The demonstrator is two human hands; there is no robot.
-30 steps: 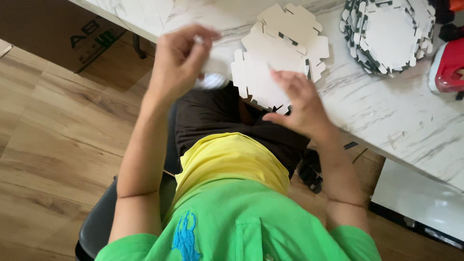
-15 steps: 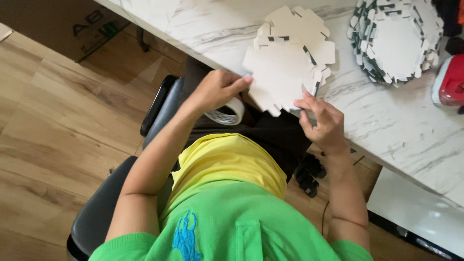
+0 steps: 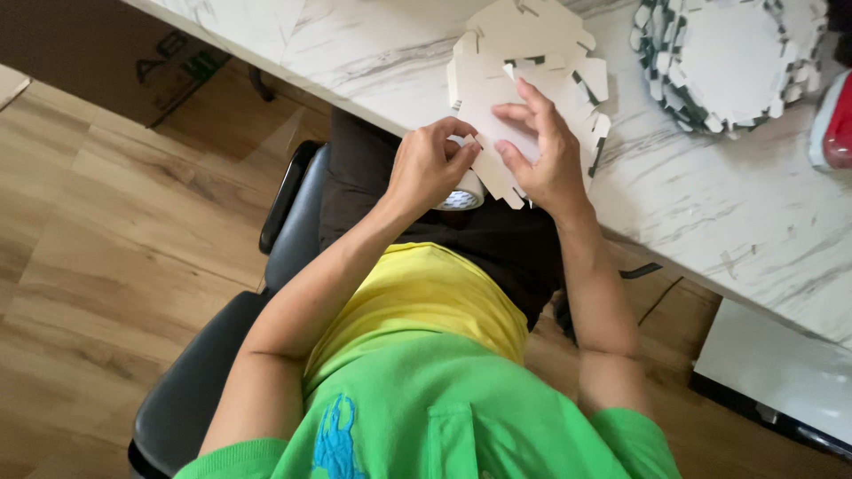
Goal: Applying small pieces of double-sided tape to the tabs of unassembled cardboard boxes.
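Seen from above, a black padded office chair [image 3: 222,355] is being occupied at the left, standing on a light brown wooden plank floor [image 3: 98,257]. A brown cardboard box [image 3: 89,53] is being kept on that floor, under the edge of the white marble-patterned table [image 3: 710,222].

Toward the middle, a white roll of adhesive tape [image 3: 465,192] is being gripped by the left hand [image 3: 430,168]; its fingers [image 3: 461,153] are being curled closed around the roll, which is being held just off the table's near edge, above the lap.

Just beside it, a flat white die-cut cardboard blank with notched tabs [image 3: 497,62] is being pressed down by the right hand [image 3: 541,155]. The fingers [image 3: 519,113] of this hand are being kept spread and flat on the sheet, with nothing being clasped. The blank is lying on the table, its lower tabs overhanging the near edge, and the two hands are nearly touching there.

At the right, a stack of similar white blanks with dark green edging [image 3: 737,58] is being stored on the table, well apart from the hands. A red and white object [image 3: 834,124] is being cut off by the frame's edge.
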